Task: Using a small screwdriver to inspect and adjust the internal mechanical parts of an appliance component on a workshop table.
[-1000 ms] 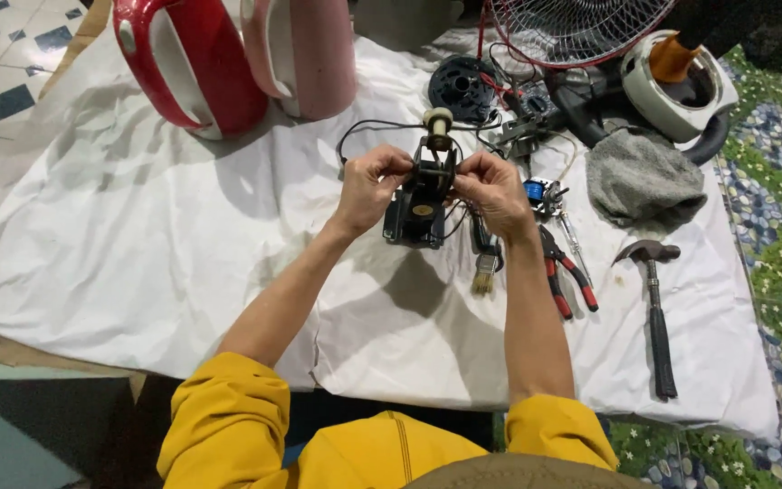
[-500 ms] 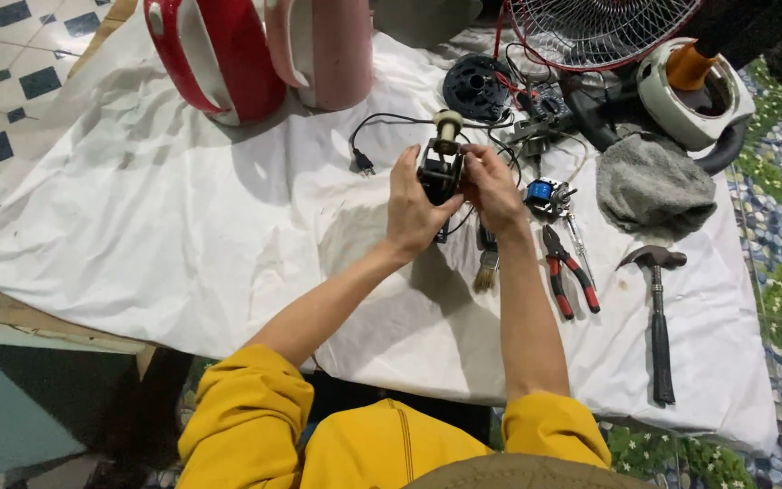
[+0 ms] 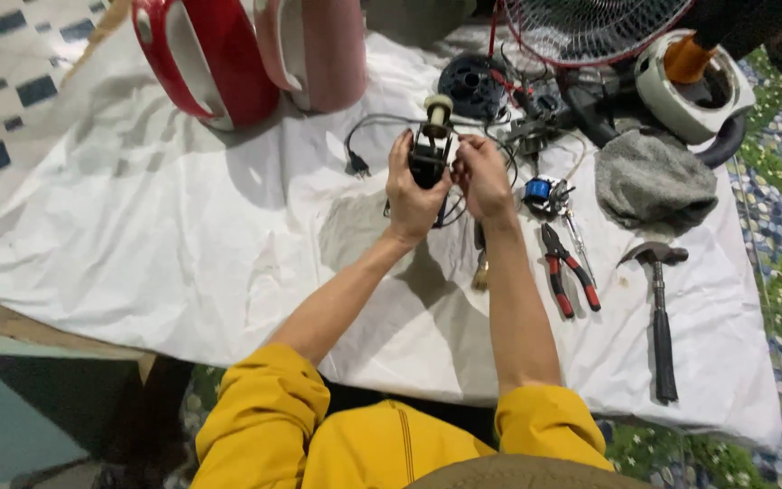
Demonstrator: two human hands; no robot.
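At far left, bare white cloth (image 3: 138, 226) spread over the counter. Further back, a glossy red plastic housing (image 3: 196, 54) leaning beside a pink plastic housing (image 3: 314, 50). Near the middle, a black power plug (image 3: 357, 166) on a thin black cord lying on the cloth. Just right of it, left hand (image 3: 414, 186) wrapped around a small black motor block with a cream knob on top (image 3: 431, 145), lifted above the cloth. Right hand (image 3: 481, 177) touching the same block from the other side, fingertips pinched at its upper edge. Behind, a black round plastic disc (image 3: 472, 86) and a wire fan guard (image 3: 590, 27). Further right, a small blue coil (image 3: 538, 190), red-handled pliers (image 3: 567, 272), a grey folded rag (image 3: 653, 186), a black-handled hammer (image 3: 661, 317), and a white ring-shaped casing (image 3: 694, 86) at the far edge.
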